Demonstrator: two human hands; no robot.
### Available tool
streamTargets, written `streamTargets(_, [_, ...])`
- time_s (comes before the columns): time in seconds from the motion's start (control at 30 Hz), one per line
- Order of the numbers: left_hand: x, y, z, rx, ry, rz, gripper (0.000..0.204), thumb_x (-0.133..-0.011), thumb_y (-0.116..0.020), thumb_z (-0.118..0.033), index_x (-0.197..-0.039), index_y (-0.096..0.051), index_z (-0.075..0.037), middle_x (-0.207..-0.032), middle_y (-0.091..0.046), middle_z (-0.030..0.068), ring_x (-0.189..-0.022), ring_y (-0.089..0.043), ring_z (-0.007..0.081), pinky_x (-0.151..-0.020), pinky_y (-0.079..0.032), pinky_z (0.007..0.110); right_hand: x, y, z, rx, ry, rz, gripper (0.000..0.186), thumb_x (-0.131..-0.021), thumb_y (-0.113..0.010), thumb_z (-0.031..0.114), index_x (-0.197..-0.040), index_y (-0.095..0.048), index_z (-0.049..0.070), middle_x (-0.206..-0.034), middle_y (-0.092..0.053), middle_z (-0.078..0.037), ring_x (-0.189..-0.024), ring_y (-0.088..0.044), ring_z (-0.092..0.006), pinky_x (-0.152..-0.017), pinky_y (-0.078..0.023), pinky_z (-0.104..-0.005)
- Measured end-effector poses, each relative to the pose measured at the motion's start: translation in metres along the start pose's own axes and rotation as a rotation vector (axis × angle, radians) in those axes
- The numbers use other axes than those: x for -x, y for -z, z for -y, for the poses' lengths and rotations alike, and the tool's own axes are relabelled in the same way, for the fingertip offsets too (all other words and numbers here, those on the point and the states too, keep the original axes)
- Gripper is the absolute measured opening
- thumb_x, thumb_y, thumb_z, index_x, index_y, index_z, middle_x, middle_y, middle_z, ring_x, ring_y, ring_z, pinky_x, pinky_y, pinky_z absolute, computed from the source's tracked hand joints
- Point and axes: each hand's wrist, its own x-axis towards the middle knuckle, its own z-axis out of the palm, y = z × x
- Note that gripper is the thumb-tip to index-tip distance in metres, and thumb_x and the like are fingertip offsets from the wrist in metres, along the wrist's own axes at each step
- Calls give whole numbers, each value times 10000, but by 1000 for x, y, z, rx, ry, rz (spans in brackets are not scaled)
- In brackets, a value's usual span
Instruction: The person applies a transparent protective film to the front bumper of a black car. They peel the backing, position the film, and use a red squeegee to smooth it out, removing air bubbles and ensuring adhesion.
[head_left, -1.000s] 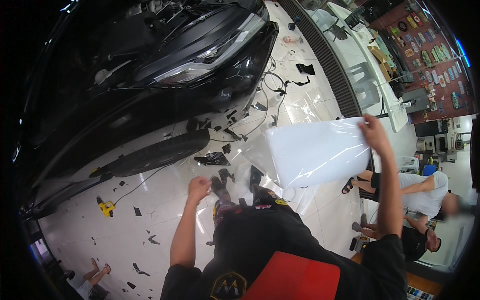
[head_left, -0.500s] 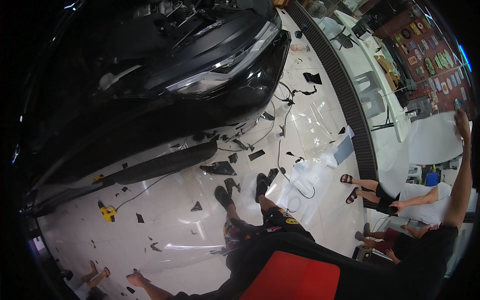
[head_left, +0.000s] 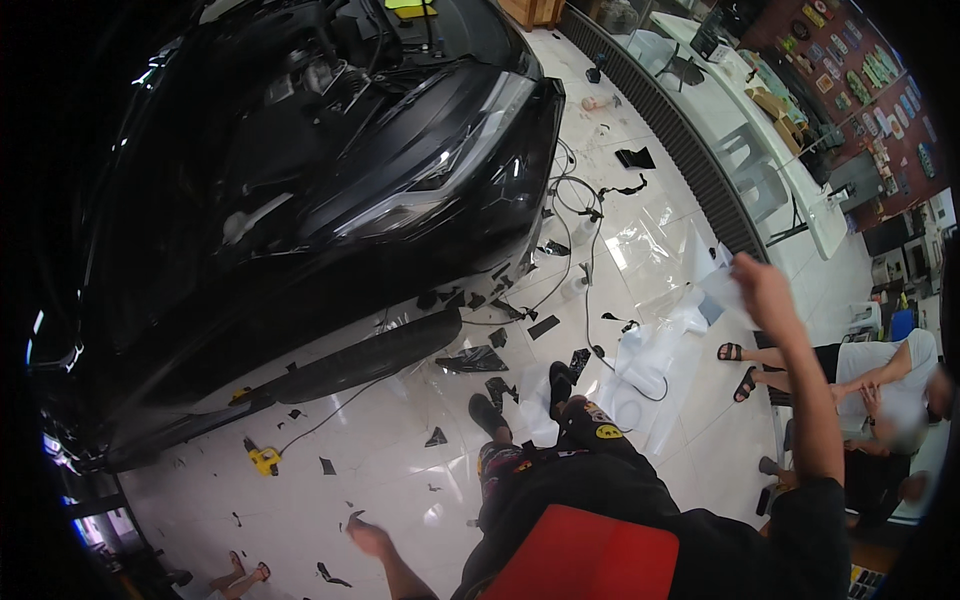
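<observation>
My right hand (head_left: 762, 290) is closed on a pale, translucent sheet (head_left: 725, 285), mostly hidden or hard to make out beside the fingers, above the floor's edge at right. My left hand (head_left: 368, 538) is low at the left, blurred, over scattered black scraps; whether it holds anything I cannot make out. A black car (head_left: 260, 230), front uncovered under the hood area, fills the upper left. Crumpled clear and white film (head_left: 645, 360) lies on the tiles beside my feet (head_left: 490, 418).
Cables (head_left: 590, 260), black scraps (head_left: 465, 358) and a yellow tool (head_left: 263, 458) lie on the floor. A dark grating (head_left: 670, 140) borders a white counter (head_left: 780, 120) with grey chairs (head_left: 755, 180). Other people (head_left: 865, 375) are at the right; sandalled feet (head_left: 240, 570) show bottom left.
My right hand swung far right with the large sheet, then back leftward and lower. My left hand dropped down-left, then shifted slightly right and up. The sheet is much less visible now.
</observation>
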Motion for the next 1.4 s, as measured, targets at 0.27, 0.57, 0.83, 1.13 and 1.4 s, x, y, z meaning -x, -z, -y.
streamTargets(0.27, [172,29,-379,678,-601,1134,498,-986,-731,-148,-1442,-569,-31,-1296,-703,162,-1129,-698,221,-941,-579,375,6,-161,104,-668,-20,213,121,-950,-619,74,-1041,-563,16,-755,-674,-270,-713,-693,-466,-636,-535,-538])
streamTargets(0.57, [284,-35,-481,419,-526,826,667,-970,-673,-172,-1567,-395,-68,-1318,-685,246,-1233,-679,401,-985,-549,449,-33,-263,113,-1338,-109,617,234,-955,-669,176,-1063,-556,2,-730,-686,-232,-705,-710,-411,-644,-552,-492])
streamTargets(0.83, [246,-16,-516,-35,-332,817,584,-972,-714,-246,-1467,-560,25,-1296,-711,223,-1213,-680,307,-1069,-503,410,-165,-654,-92,-786,-435,416,264,-919,-652,204,-1126,-687,44,-1002,-736,-250,-997,-707,-444,-863,-552,-523])
streamTargets(1.13, [257,-23,-565,-189,-147,820,421,-1036,-488,30,-1446,-573,63,-1395,-665,200,-1287,-626,251,-1084,-499,384,-390,-808,-217,-603,-609,59,380,-847,-648,162,-1204,-663,31,-1078,-736,-281,-1066,-695,-456,-936,-542,-528])
streamTargets(1.4, [255,-41,-574,-152,-158,823,405,-1055,-471,-9,-1441,-568,67,-1421,-644,203,-1297,-618,259,-1082,-491,374,-481,-823,-239,-494,-206,-65,442,-905,-747,229,-1326,-640,145,-1383,-572,-225,-1244,-585,-421,-1005,-525,-505])
